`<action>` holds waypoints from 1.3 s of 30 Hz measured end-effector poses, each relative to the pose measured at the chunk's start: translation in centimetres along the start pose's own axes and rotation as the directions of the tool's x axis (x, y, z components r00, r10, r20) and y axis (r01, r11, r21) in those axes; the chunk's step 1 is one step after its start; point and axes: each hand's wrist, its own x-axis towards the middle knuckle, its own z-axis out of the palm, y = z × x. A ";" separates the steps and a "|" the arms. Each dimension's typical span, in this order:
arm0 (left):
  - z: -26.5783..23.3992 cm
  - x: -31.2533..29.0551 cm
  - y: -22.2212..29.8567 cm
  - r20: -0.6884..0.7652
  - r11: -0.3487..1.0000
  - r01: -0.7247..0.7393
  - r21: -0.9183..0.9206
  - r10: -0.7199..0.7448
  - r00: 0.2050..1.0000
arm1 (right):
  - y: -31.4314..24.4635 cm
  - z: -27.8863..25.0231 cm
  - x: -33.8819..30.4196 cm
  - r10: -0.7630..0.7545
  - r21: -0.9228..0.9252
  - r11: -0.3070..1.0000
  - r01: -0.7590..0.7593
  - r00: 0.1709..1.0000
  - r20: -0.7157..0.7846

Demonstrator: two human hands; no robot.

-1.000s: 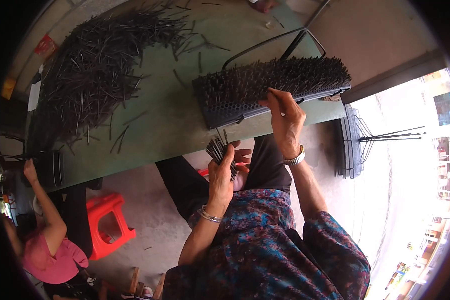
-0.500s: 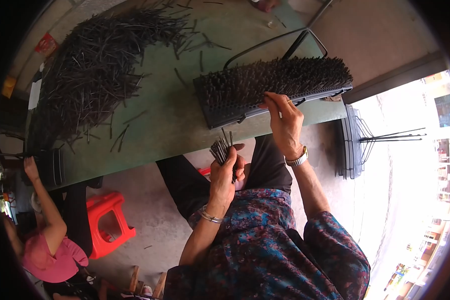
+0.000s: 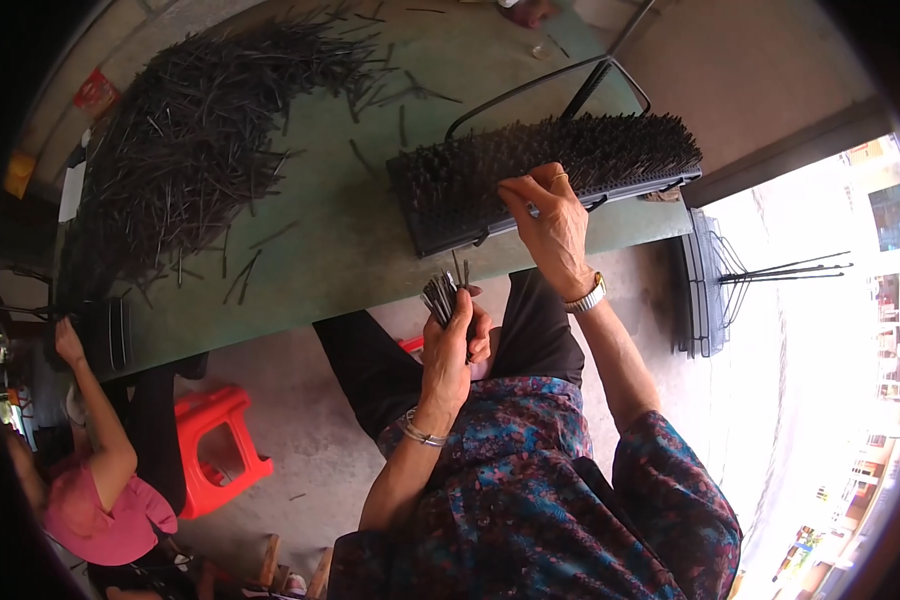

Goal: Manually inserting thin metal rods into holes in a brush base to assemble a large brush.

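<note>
Note dark strip heap (image 3: 190,150) on counter (image 3: 305,290) at left. Next, see strip bundle (image 3: 437,297) clasped in left hand (image 3: 448,345), just off counter edge; probably light, stiffish, best pinched near tips. Then right hand (image 3: 550,225) at studded panel (image 3: 450,222); can't tell whether grasping anything, contact obscured.

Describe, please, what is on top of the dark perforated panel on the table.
Thin dark sticks stand densely over most of the panel; its near-left part looks bare. The sticks hide the surface beneath, and the right hand covers part of the near edge.
</note>
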 end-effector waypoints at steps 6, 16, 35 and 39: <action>0.8 -0.4 0.2 -0.023 0.995 -0.050 0.081 0.052 0.998 | 0.1 0.6 -0.5 0.111 0.015 0.994 -0.110 0.993 -0.037; 1.2 -0.8 0.5 -0.068 0.992 -0.090 0.091 0.096 0.993 | -0.1 1.2 -1.2 -0.132 -0.076 0.989 0.127 0.989 -0.066; 1.2 -1.0 0.7 -0.049 0.984 -0.084 0.155 0.092 0.995 | -4.2 -3.8 -3.4 0.105 0.472 0.751 -0.462 0.789 0.606; 0.8 -1.1 0.7 -0.023 0.974 -0.050 0.219 0.057 0.998 | -3.4 -4.0 -2.9 0.114 0.489 0.665 -0.565 0.724 0.681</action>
